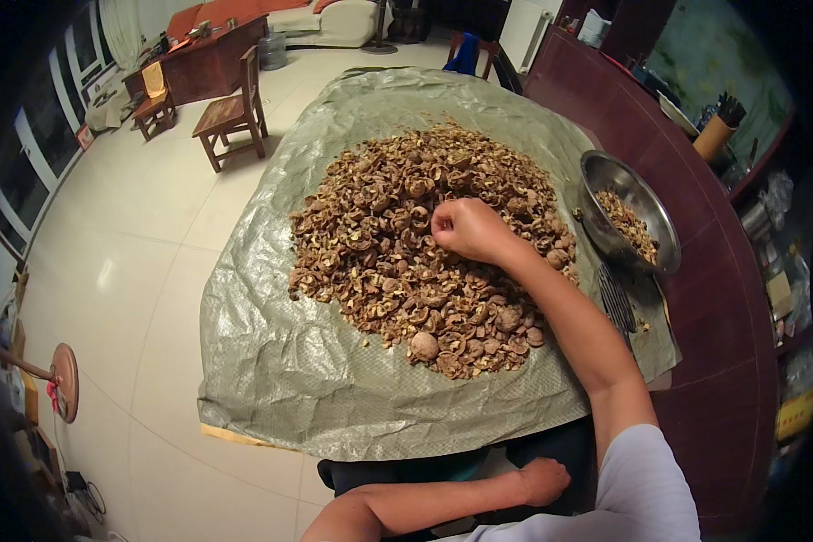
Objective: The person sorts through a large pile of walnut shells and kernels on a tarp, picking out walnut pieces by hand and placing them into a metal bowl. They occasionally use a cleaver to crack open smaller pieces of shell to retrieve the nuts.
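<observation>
My right hand hovers over or rests on the middle of a broad heap of cracked walnut shells. Its fingers are curled in, and whatever may be between them is hidden. Below the heap, near my lap, my left hand is folded into a fist with nothing seen in it. A whole-looking walnut lies at the heap's near edge, and another walnut sits to its right. Under the heap spreads a wrinkled green woven plastic sheet. A metal bowl at the right holds walnut pieces.
A dark slotted rack lies beside the bowl, partly behind my right forearm. A dark red counter runs along the right side. A wooden chair stands on the tiled floor at far left. A round-based stand is at lower left.
</observation>
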